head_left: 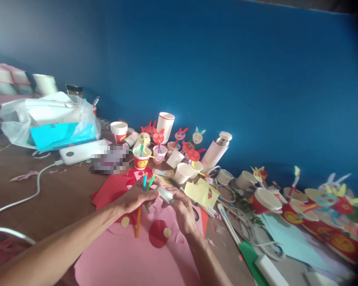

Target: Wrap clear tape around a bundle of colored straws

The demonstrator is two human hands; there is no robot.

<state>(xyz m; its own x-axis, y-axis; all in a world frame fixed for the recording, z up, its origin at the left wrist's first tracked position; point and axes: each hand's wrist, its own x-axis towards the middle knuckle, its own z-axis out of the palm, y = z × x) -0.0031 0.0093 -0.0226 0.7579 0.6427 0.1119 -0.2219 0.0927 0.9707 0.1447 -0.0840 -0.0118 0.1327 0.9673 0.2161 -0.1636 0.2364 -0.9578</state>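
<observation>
White, translucent, roll-like object (165, 194) (prob. clear tape, though blur leaves its identity unsettled) is held btwn. both hands, above the upper part of a large pale-pink paper sheet (107, 254). Left hand (134, 198) (L.): fingers are curled and nearly closed, w/ the thumb laid against one end of the obj.; a slim blue strip (144, 182), a slim green strip (151, 182) and a slim orange strip (137, 227) are also gripped, the blue and green ends being pointed upward, the orange length hung toward the sheet. Right hand (183, 210) (R.): fingers are bent and closed on the obj.'s other end; no second item is seen in it.

Below the hands, a red round paper disc (157, 234) is laid on the sheet, w/ a small yellow paper disc (167, 232) at its edge. Beyond, a yellow round paper face (144, 138) is stood in a white paper cup with a red band (142, 162).

Step in hand, as judged: the obj. is being worked by the fingertips of both hands, w/ the strips parked in L. Next move is judged to call for a steady L. hold, a fine R. pinch at the obj.'s edge, and no slip of the strips.
</observation>
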